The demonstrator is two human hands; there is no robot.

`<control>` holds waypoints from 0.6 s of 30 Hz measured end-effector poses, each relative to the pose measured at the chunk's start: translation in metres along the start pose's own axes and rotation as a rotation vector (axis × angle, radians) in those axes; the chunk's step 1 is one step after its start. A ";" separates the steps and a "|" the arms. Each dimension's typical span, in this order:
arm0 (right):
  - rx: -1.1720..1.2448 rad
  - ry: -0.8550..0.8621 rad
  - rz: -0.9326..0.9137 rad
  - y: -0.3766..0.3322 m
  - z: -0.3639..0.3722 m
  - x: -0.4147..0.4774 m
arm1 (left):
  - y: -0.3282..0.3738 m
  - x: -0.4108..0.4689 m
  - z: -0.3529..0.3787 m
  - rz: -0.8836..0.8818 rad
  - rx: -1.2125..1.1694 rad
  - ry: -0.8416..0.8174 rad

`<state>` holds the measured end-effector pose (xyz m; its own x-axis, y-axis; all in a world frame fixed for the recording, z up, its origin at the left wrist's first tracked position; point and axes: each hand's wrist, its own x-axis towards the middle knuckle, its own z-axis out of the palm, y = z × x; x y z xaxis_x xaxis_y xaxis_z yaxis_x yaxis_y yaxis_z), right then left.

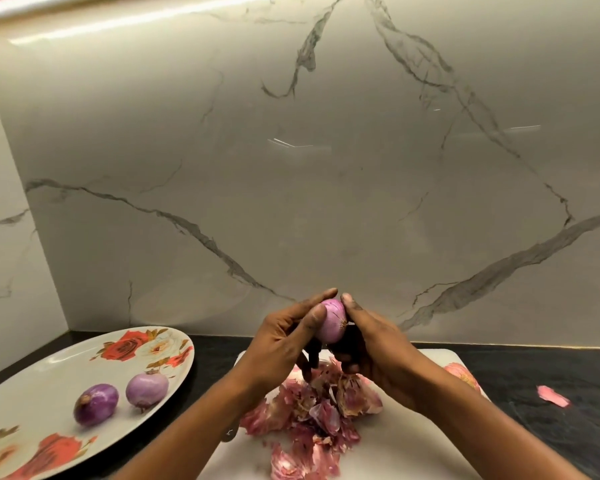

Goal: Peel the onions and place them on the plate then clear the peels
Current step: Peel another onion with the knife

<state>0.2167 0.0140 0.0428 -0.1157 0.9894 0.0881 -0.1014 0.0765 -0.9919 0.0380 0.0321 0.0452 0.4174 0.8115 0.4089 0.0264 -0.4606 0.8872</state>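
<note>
Centrally, below mid-frame, my left hand (284,344) and right hand (371,344) both grip the held onion (332,320), thumbs pressed on its near face and fingers curled behind it, above the white cutting board (413,441). Peels (319,407) lie heaped on the board beneath my hands. At lower left, the floral plate (49,375) carries a darker onion (96,403) and a paler onion (147,389), just beside each other. A stray peel (553,395) lies on the dark counter (568,434) at lower right.
</note>
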 end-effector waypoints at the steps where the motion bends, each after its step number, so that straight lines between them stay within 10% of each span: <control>1: 0.005 -0.009 0.011 -0.001 0.000 -0.001 | 0.000 -0.001 -0.002 -0.012 -0.005 0.004; 18: 0.100 -0.140 0.034 -0.002 -0.002 -0.003 | 0.005 -0.013 -0.021 -0.178 -0.056 0.038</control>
<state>0.2190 0.0113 0.0446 -0.2568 0.9637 0.0731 -0.1918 0.0233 -0.9812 0.0136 0.0269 0.0487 0.3761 0.8917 0.2516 0.0456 -0.2890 0.9562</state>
